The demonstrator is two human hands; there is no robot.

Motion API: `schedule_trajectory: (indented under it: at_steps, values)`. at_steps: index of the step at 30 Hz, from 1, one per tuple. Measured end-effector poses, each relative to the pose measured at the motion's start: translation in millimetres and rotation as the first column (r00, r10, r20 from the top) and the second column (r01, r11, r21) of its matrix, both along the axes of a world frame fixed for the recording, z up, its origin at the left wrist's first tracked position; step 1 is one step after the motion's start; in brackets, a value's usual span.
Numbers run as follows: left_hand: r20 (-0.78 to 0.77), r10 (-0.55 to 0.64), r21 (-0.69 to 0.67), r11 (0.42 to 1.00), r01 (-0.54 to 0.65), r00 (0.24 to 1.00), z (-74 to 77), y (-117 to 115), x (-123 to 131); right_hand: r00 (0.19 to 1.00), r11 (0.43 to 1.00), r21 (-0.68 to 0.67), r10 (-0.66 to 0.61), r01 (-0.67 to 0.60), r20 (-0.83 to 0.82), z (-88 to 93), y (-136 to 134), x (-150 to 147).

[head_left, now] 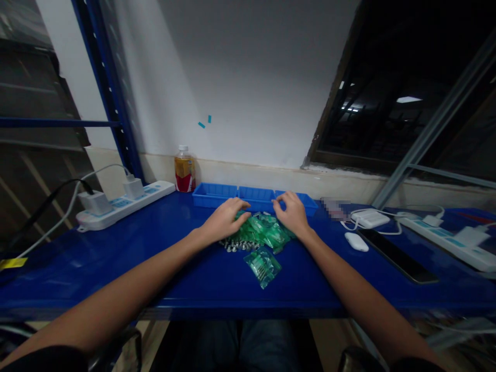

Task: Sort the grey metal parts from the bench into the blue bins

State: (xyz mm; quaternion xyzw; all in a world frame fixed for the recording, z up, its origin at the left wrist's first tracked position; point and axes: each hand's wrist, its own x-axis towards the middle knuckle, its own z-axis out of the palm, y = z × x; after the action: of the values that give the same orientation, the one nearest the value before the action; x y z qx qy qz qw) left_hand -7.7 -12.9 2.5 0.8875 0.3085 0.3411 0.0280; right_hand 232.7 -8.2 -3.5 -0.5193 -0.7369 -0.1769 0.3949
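Observation:
My left hand [228, 219] is at the left side of a pile of green plastic packets [267, 230], its thumb apart from the curved fingers. At the pile's right side is my right hand [293, 212], with thumb and fingers apart too. I see nothing held in either hand. Small shiny metal pieces [242, 246] lie along the front left of the pile, too small to name exactly. Nearer the table's front edge lies a separate clear green packet [262, 266] with several thin pieces inside. Behind both hands stands a blue divided tray [217, 190].
The blue table [174, 284] meets the wall. At left are a white power strip [127, 204] with plugs and a bottle [185, 170]. To the right lie a white earbud case [356, 242], a phone [397, 256], a white charger [370, 218] and another power strip [449, 240].

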Motion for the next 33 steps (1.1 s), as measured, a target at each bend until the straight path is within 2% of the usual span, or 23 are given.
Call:
schedule_trajectory:
  at_steps: [3,7,11,16,18,19,21,22,24,26,29,33]
  values:
    - [-0.094,0.028,-0.011,1.0,-0.029,0.995,-6.4,5,-2,0.967,0.97,-0.078,-0.237,0.23,-0.095,-7.7,17,35]
    - [-0.215,0.016,-0.079,0.996,-0.034,0.976,-12.7,7,-1,0.887,0.883,-0.244,-0.441,0.401,-0.139,-16.4,26,56]
    - [-0.219,0.008,-0.085,0.996,-0.027,0.976,-11.9,6,-1,0.864,0.835,-0.327,-0.494,0.442,-0.093,-16.7,25,51]
    - [-0.214,0.028,-0.092,0.995,-0.049,0.976,-9.2,6,-1,0.865,0.837,-0.29,-0.499,0.463,-0.059,-11.3,19,44]
    - [-0.203,0.024,-0.101,0.994,-0.046,0.979,-9.2,6,0,0.891,0.876,-0.226,-0.449,0.427,-0.058,-7.8,16,39]
    - [-0.195,0.022,-0.104,0.994,-0.043,0.981,-9.5,6,0,0.922,0.909,-0.198,-0.384,0.366,-0.06,-5.9,14,35]
    - [-0.175,0.019,-0.101,0.994,-0.038,0.984,-10.4,6,1,0.987,0.97,-0.196,-0.155,0.144,-0.043,-2.5,9,24]
    - [-0.168,0.019,-0.096,0.995,-0.035,0.986,-10.8,6,1,0.999,0.974,-0.227,-0.022,0.015,-0.025,-1.4,6,17]
    - [-0.165,0.017,-0.085,0.996,-0.032,0.986,-11.6,5,1,0.98,0.929,-0.325,0.195,-0.176,0.027,-1.0,-2,1]
    - [-0.171,0.017,-0.082,0.996,-0.031,0.985,-11.9,5,1,0.954,0.887,-0.4,0.288,-0.231,0.087,-2.2,-9,-13]
    - [-0.175,0.019,-0.084,0.996,-0.034,0.984,-11.8,4,1,0.939,0.861,-0.445,0.326,-0.248,0.107,-3.0,-16,-24]
    - [-0.181,0.03,-0.096,0.994,-0.047,0.983,-11.4,4,1,0.94,0.804,-0.493,0.324,-0.334,-0.107,-0.6,-15,-24]
